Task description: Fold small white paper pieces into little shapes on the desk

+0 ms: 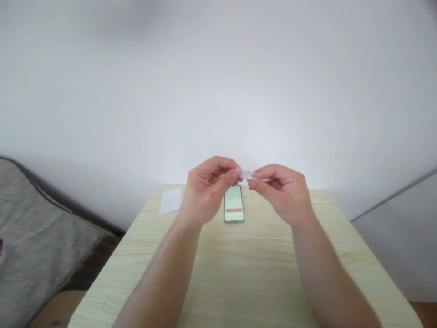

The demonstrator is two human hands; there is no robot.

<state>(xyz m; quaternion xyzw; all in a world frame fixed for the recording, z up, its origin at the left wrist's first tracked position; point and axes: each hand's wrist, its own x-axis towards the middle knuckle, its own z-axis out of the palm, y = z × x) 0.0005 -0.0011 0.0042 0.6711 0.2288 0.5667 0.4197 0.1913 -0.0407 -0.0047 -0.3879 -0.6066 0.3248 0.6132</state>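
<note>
Both my hands are raised above a light wooden table (pixel 239 269) and pinch a small white folded piece of paper (pixel 247 174) between them. My left hand (pixel 206 191) grips its left end with thumb and curled fingers. My right hand (pixel 282 191) pinches its right end. Below the paper, a phone (pixel 234 208) lies flat on the table with its screen lit, showing a timer and a red button.
A white sheet of paper (pixel 170 201) lies at the table's far left corner. A grey blanket over furniture (pixel 37 255) sits to the left. A plain white wall (pixel 218 91) rises right behind the table.
</note>
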